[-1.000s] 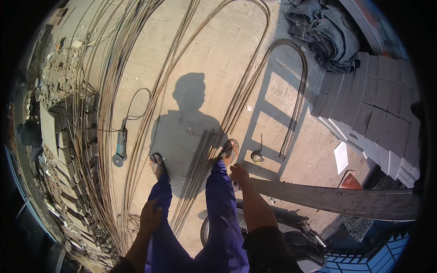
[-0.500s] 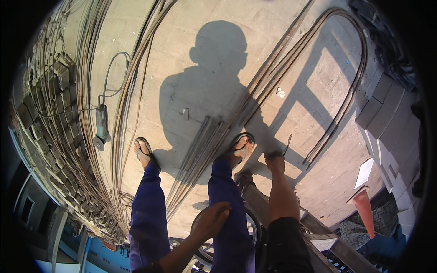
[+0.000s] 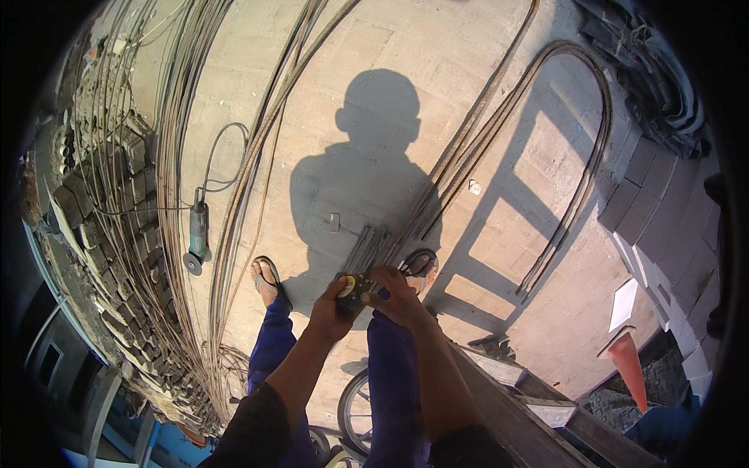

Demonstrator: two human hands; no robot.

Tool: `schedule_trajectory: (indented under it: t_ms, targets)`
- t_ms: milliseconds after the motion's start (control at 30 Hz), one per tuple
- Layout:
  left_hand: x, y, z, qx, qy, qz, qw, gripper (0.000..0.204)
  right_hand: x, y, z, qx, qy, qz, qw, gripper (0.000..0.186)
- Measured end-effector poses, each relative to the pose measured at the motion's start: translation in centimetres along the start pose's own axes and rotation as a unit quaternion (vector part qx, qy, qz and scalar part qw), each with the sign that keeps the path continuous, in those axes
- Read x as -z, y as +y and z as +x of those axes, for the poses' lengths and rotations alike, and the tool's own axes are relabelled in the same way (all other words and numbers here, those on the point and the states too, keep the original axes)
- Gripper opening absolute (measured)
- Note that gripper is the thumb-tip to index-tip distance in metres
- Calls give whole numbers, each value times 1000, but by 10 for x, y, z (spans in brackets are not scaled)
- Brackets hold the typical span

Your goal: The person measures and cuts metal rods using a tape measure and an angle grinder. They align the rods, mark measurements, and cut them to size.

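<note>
In front of my legs, both hands meet at a black tape measure (image 3: 355, 287) with a round yellow label. My left hand (image 3: 329, 312) is wrapped round its left side, thumb on top. My right hand (image 3: 399, 298) is closed at its right side, fingers bent against it; whether any blade is drawn out cannot be seen. Just past the hands, the ends of several steel bars (image 3: 365, 248) lie on the ground between my sandalled feet, partly covered by the hands.
An angle grinder (image 3: 198, 234) with its cord lies at left beside long bundled bars (image 3: 173, 156). Bent bars (image 3: 605, 117) curve at right. Stacked bricks (image 3: 117, 312) line the left edge. An orange cone (image 3: 628, 370), grey blocks (image 3: 651, 195) and a wooden frame (image 3: 499, 405) stand at right.
My right hand has come in from the right, and my left hand has risen from my thigh. They now meet at the tape measure. The view has shifted a little.
</note>
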State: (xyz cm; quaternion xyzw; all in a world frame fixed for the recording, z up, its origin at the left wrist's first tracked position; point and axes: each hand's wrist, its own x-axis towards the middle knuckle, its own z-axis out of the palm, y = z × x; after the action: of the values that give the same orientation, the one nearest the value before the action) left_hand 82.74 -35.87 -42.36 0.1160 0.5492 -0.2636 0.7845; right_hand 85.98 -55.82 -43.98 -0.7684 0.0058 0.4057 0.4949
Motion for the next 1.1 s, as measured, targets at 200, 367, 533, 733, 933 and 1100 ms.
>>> schedule_trajectory:
  t_ms: [200, 367, 533, 733, 933, 1100]
  targets:
    - [36, 36, -59, -75, 86, 105, 988, 55, 116, 75, 118, -163, 426, -181, 871, 47]
    - [89, 3, -125, 4, 156, 177, 972, 60, 154, 104, 138, -260, 257, -295, 883, 40]
    - [105, -52, -189, 83, 125, 179, 972, 58, 89, 81, 68, -281, 311, -167, 893, 40]
    - [21, -85, -284, 101, -25, 146, 984, 64, -15, -42, -91, -333, 14, 137, 933, 42]
    - [-47, -46, -388, -26, -117, 302, 946, 76, 16, -161, -165, -292, -134, 273, 907, 36]
    - [-39, 38, -481, -95, -153, 339, 924, 83, 104, -304, -140, -129, -92, 32, 987, 29]
